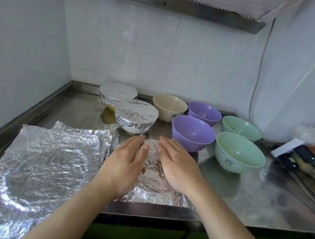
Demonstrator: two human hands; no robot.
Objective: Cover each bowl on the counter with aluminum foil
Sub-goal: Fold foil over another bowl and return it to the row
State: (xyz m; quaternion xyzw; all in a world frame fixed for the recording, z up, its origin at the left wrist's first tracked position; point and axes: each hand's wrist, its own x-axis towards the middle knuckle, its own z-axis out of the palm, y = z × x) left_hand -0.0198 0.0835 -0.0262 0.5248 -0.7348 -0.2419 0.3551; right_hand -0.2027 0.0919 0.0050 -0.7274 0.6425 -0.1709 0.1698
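Left hand and right hand, fingers straight, press a foil sheet over a bowl at the table's near edge. Two foil-covered bowls stand at 11 o'clock; five uncovered bowls at 1 o'clock; spare foil sheets at 9 o'clock.

White tiled walls meet a steel counter beneath what looks like a range hood.
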